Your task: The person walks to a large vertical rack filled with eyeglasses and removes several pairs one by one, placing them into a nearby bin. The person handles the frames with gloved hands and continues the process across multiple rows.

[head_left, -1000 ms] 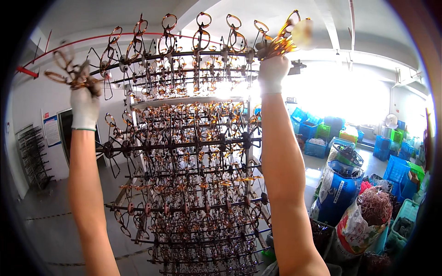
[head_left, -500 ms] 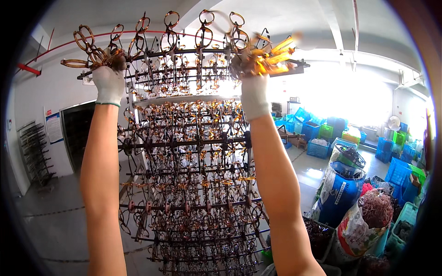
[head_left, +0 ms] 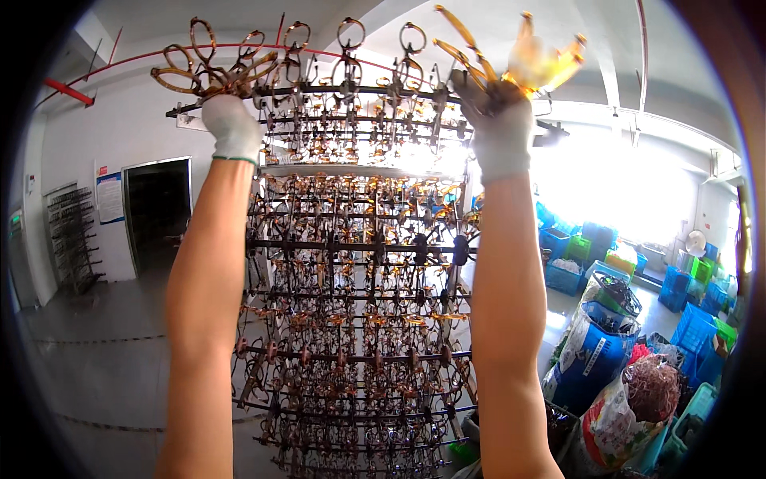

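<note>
My left hand (head_left: 231, 124), in a white glove with a green cuff edge, is closed at the upper left around a cluster of brown, ring-shaped eyeglass frames (head_left: 203, 40). These fan out above its fingers beside the top bar (head_left: 319, 91) of a tall rack. At the upper right, my right hand (head_left: 503, 132), also gloved, grips a bunch of glossy amber eyeglass frames (head_left: 471, 48); part of the bunch is smeared by motion. More eyeglass frames (head_left: 349, 48) stand upright on the top bar between my hands. Both hands' fingertips are mostly hidden by what they hold.
Many dark crossbars (head_left: 351, 247) densely hung with eyeglass frames fill the rack below. Blue crates (head_left: 562, 275), a blue barrel-like container (head_left: 594, 347) and a stuffed sack (head_left: 614, 411) stand along the right. A dark doorway (head_left: 159, 211) and a smaller rack (head_left: 72, 239) are at left.
The view has shifted, so rack and room sit farther right. Both hands appear farther right and slightly higher. The amber eyeglass frames in my right hand have swung from pointing rightward to fanning upward.
</note>
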### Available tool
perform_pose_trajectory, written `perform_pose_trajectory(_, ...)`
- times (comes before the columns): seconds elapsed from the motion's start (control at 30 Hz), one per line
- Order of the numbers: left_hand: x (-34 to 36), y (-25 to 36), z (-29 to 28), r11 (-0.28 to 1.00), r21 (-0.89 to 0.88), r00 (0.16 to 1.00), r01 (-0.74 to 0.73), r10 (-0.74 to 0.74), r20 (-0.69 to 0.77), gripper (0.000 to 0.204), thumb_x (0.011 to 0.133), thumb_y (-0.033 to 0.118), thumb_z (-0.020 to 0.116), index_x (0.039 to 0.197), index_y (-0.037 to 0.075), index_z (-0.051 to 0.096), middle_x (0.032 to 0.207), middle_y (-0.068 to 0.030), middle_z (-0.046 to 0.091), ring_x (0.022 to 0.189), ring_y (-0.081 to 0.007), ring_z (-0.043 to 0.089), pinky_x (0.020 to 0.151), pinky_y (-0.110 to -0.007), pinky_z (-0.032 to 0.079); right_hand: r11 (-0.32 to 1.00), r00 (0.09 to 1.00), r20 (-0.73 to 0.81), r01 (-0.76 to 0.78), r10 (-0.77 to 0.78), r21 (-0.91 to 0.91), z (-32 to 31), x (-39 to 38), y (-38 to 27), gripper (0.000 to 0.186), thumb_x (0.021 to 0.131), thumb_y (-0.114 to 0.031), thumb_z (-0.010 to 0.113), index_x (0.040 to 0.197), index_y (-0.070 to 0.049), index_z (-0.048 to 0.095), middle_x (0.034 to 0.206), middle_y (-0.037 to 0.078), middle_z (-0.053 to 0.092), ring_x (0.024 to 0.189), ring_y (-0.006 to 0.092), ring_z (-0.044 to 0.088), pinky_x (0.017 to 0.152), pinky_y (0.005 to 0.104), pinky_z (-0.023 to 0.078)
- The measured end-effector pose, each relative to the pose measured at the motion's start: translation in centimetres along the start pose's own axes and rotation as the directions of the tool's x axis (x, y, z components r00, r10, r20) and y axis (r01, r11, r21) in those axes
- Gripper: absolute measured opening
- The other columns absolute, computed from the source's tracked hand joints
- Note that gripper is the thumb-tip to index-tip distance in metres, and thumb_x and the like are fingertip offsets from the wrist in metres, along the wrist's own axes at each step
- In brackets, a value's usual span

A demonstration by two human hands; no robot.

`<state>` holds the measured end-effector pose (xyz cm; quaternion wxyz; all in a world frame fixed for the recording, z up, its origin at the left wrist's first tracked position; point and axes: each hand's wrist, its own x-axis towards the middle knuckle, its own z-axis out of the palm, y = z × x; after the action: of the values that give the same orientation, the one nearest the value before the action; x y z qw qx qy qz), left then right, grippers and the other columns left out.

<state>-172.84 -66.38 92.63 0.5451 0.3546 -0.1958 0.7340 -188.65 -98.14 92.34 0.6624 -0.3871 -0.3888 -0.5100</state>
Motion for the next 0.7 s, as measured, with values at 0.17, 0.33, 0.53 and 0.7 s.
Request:
perform_pose_trajectory(0.17, -3.1, 5.5, 0.6, 0.783, -0.369, 0.848, 0.502, -0.53, 0.029, 0.018, 0.086, 0.011, 0.037, 0.084, 0.003, 0.053, 0.079, -0.0061, 0.056, 0.067, -0.0135, 0.051, 0.062, -0.028, 0.042, 0.988, 0.981, 0.178, 0.045, -0.071, 0.149, -1.5, -6.7, 3.4, 0.01, 0.083, -0.003, 0.042, 0.088, -0.003, 0.051, 0.103, 0.008, 0.055, 0.084, 0.0129, 0.049, 0.078, 0.0258, 0.038)
perform_pose_trajectory(0.33, -4.3, 9.3, -0.5, 0.775, -0.399, 0.849, 0.49, -0.528, 0.018, 0.014, 0.086, 0.011, 0.044, 0.086, 0.002, 0.054, 0.076, -0.005, 0.055, 0.067, -0.0143, 0.054, 0.058, -0.027, 0.044, 0.951, 0.962, 0.248, 0.181, -0.118, -0.25, 1.8, -5.7, 9.4, 0.016, 0.081, -0.001, 0.043, 0.096, -0.002, 0.05, 0.082, 0.003, 0.055, 0.07, 0.0096, 0.051, 0.059, 0.0212, 0.043)
perform_pose_trajectory(0.53, -5.2, 11.3, -2.8, 0.504, -0.628, 0.801, 0.593, -0.454, 0.391, 0.014, 0.085, 0.02, 0.052, 0.083, 0.006, 0.051, 0.071, -0.0039, 0.052, 0.062, -0.0112, 0.051, 0.053, -0.021, 0.044, 0.824, 0.954, 0.126, 0.3, -0.273, -0.481, 6.4, -4.2, 6.5, 0.018, 0.08, -0.003, 0.046, 0.097, -0.002, 0.054, 0.087, 0.008, 0.06, 0.076, 0.0174, 0.057, 0.068, 0.0272, 0.044)
perform_pose_trajectory(0.7, -5.6, 10.6, -0.3, 0.481, -0.508, 0.699, 0.714, -0.468, 0.54, 0.008, 0.085, 0.016, 0.049, 0.082, 0.009, 0.051, 0.067, -0.0003, 0.051, 0.054, -0.0101, 0.047, 0.045, -0.024, 0.036, 0.683, 0.951, 0.112, 0.285, -0.287, -0.673, 6.5, -2.6, 6.5, 0.015, 0.076, 0.002, 0.045, 0.086, -0.002, 0.056, 0.079, 0.01, 0.061, 0.073, 0.0196, 0.058, 0.068, 0.0269, 0.045)
